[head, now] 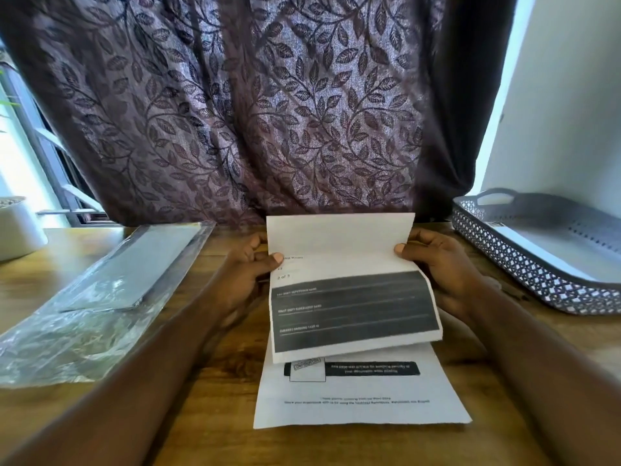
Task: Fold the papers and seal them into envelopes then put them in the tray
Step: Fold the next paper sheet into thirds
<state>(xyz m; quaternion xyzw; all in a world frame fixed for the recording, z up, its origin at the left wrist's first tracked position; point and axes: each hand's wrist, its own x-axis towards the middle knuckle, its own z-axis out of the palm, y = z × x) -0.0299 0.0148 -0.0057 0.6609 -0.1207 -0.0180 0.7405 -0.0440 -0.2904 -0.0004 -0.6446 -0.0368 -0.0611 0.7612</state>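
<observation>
A printed sheet of paper [349,307] with dark grey bands is held up in the middle of the wooden table, bent over on itself so its top strip stands upright. My left hand [250,267] pinches its left edge and my right hand [437,260] pinches its right edge, thumbs on the front. Under it another printed sheet [359,398] lies flat near the table's front edge. A stack of white envelopes [134,267] lies inside a clear plastic wrapper [80,331] at the left. The grey perforated tray [537,274] stands at the right.
A patterned purple curtain [252,112] hangs right behind the table's far edge. A white pot [18,227] sits at the far left. A white wall [554,112] rises behind the tray. Bare wood [215,381] shows between the wrapper and the papers.
</observation>
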